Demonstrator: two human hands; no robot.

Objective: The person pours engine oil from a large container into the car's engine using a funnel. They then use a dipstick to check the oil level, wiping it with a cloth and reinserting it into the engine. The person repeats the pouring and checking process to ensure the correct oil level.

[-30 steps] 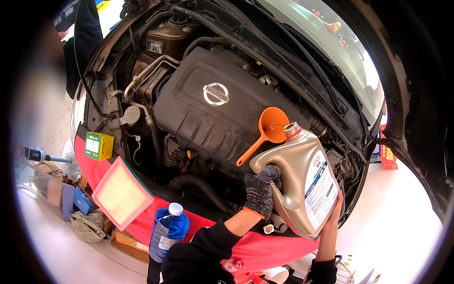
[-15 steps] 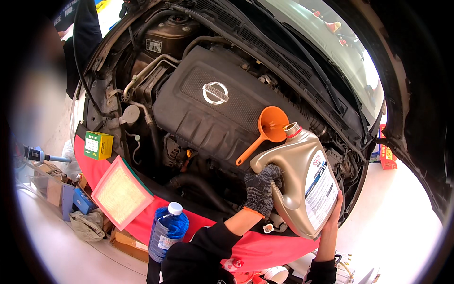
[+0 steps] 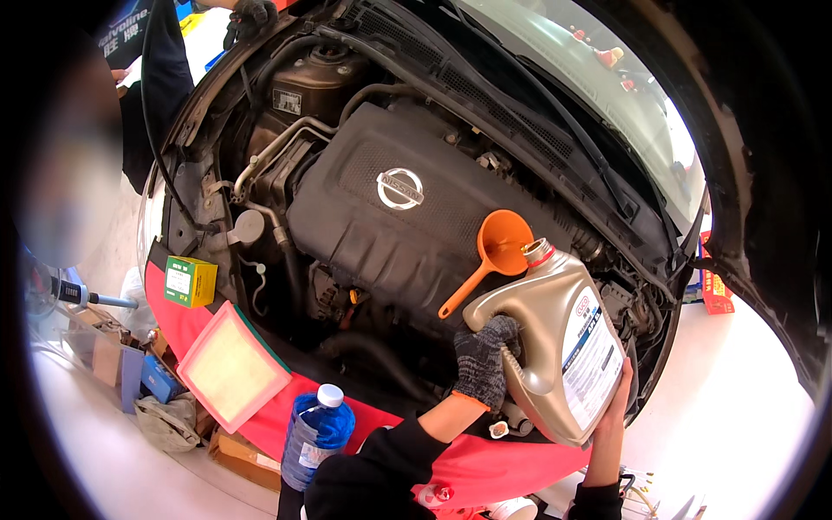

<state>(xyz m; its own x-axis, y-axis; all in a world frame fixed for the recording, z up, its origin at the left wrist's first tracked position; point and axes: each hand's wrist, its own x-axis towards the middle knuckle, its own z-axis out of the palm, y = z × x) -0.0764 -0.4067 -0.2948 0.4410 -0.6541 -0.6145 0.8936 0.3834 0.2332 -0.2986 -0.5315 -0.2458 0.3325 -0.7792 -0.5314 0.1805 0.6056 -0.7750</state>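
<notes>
Left fingers [image 3: 503, 328] gripping jug [image 3: 548, 334] by handle [image 3: 477, 312], right fingers [image 3: 626, 374] touching its side, closure unclear.

The left hand [image 3: 487, 354] wears a knit glove [image 3: 477, 374], mottled black and grey, with a thin orange hem [image 3: 471, 399] at its opening. The right hand [image 3: 616, 397] is bare where it shows. The left sleeve [image 3: 373, 472] is black, loose and creased, stopping short of the glove. The right sleeve [image 3: 598, 501], also black, shows only in part.
</notes>
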